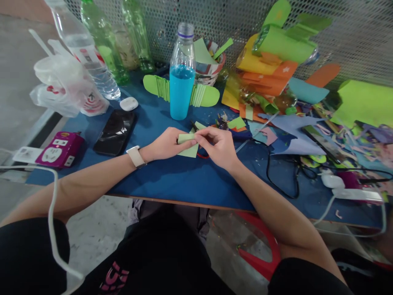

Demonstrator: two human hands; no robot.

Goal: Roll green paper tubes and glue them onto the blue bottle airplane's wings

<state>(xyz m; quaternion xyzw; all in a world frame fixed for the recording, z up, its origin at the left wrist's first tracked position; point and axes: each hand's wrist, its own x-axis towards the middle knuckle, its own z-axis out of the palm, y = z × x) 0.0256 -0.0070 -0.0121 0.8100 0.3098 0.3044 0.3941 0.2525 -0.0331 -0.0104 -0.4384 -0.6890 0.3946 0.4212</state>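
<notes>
My left hand (166, 144), with a pale watch on its wrist, and my right hand (218, 146) meet over the blue table (172, 180). Both pinch a small light green piece of paper (188, 144), partly folded or rolled at its top edge. Fingers of each hand are closed on it. A red-handled tool, perhaps scissors (202, 155), lies under my right hand, mostly hidden. Just behind the paper stands a clear bottle wrapped in blue paper (181, 78) with green pleated paper wings (202, 95).
A black phone (115, 132), a purple power strip (60, 149), a white plastic bag (66, 88) and clear and green bottles sit left. Coloured paper scraps, a green-and-orange paper model (273, 53), black cables (285, 180) and a white charger (331, 180) crowd the right.
</notes>
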